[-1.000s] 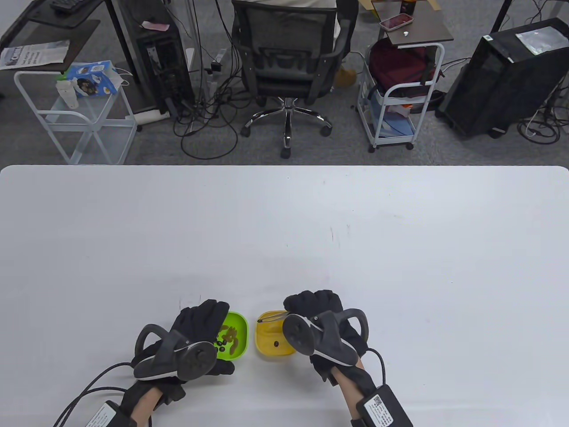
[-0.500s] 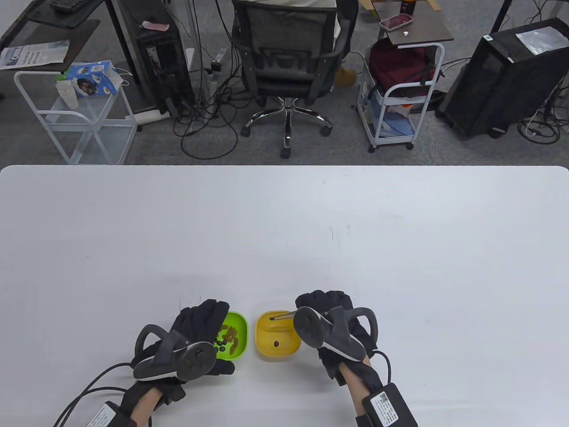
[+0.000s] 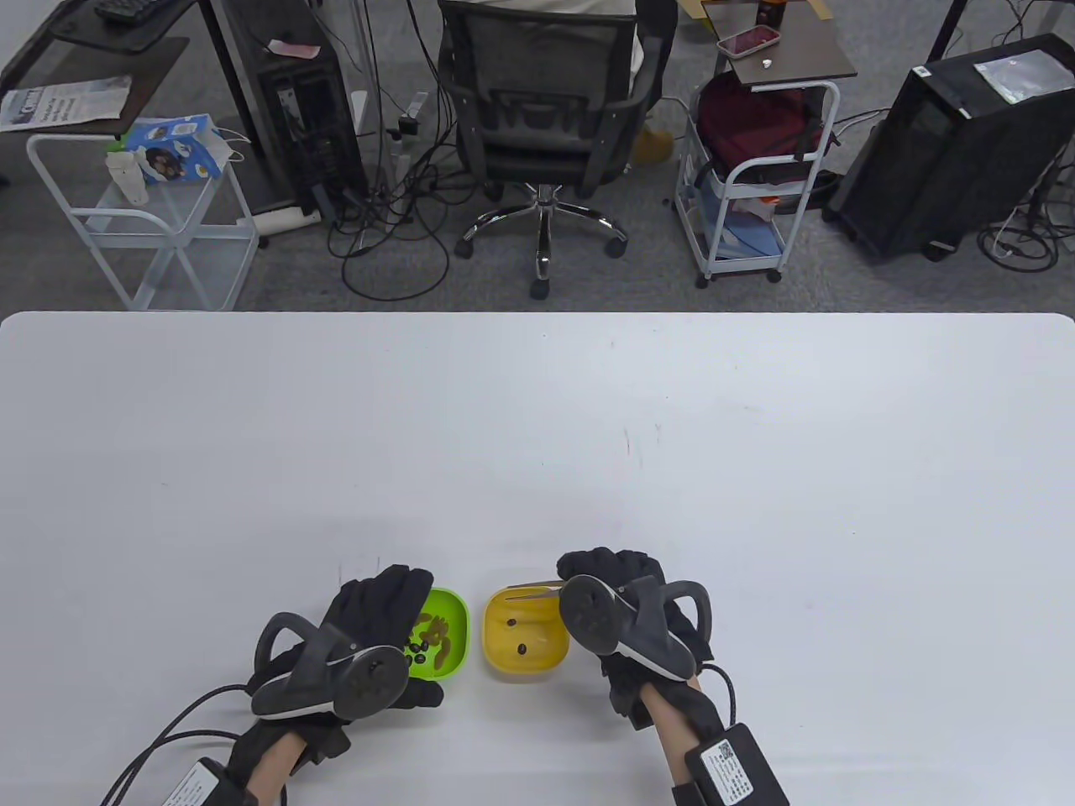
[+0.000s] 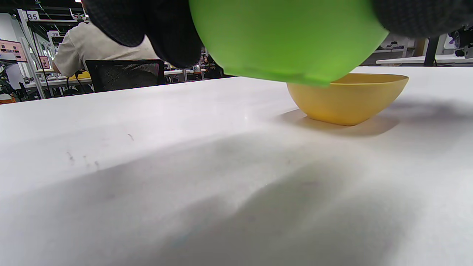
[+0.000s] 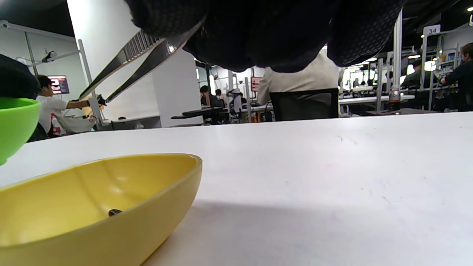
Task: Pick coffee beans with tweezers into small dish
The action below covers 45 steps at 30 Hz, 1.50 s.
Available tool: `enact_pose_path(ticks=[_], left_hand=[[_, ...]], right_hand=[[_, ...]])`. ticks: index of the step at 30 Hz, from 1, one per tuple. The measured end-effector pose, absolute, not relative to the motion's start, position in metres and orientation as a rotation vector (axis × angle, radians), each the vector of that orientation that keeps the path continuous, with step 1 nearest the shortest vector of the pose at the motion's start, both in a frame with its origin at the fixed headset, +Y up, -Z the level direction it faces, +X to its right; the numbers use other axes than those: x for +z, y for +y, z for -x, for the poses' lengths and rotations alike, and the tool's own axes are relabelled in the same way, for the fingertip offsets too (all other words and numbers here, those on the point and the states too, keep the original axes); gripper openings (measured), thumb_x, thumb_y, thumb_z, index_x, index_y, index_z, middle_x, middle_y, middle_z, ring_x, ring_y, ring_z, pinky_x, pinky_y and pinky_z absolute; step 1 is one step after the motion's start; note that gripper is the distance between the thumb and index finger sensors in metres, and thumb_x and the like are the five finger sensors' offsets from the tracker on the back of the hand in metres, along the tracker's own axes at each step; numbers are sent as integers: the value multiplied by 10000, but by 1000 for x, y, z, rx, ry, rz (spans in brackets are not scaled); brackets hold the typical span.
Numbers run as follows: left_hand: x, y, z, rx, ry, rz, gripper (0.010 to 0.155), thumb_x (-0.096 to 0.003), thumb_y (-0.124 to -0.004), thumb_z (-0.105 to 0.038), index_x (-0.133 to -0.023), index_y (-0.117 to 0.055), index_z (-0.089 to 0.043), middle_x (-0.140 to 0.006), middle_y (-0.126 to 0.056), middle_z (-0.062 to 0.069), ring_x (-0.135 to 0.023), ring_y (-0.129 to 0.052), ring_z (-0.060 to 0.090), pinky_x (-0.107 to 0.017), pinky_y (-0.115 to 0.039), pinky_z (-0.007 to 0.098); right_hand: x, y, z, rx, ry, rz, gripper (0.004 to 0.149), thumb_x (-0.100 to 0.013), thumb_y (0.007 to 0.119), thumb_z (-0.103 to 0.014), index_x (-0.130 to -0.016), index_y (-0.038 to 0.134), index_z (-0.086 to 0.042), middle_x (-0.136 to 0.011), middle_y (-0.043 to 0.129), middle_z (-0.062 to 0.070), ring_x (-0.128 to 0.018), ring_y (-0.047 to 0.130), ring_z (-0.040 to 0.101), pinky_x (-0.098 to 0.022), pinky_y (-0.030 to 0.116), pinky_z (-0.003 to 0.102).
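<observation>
Tweezers [image 3: 537, 592] handle hidden under right hand [image 3: 626, 600].

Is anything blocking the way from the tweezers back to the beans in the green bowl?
Nothing visible does. The tweezers hang over the yellow dish; only bare table separates it from the green bowl. The left hand holds that bowl's far side.
</observation>
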State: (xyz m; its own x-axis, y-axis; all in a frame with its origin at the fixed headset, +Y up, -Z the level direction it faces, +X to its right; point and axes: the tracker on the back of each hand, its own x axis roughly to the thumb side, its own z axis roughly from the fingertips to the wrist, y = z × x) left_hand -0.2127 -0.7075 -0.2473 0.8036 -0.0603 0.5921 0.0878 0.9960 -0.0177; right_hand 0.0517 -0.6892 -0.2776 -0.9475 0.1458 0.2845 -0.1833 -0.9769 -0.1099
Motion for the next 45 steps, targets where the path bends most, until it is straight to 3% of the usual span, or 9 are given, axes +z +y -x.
enact_pose_path(ticks=[15,45], left_hand=[[-247,-708,213,-81,-634,45,1159,-352,-685,-726,-1185,-447,44,-1186,-602,345,-997,-822,490,-740,-679,673],[-247,-708,210,-90,-637,52,1161,-351,-685,-726,-1187,-445,42,-1187,-603,345,-998,-821,490,-742,-678,672]], right_hand=[[-260,-678,-22,2902,-346,-602,444,-439,648,-356,-868,690,-248,-692,862,-27,-520,916,207,-694,712,573],[-251,-697,28,2957,-349,-867,446,-432,664,-362,-864,694,-254,-687,865,-36,-519,917,201,-698,715,565]])
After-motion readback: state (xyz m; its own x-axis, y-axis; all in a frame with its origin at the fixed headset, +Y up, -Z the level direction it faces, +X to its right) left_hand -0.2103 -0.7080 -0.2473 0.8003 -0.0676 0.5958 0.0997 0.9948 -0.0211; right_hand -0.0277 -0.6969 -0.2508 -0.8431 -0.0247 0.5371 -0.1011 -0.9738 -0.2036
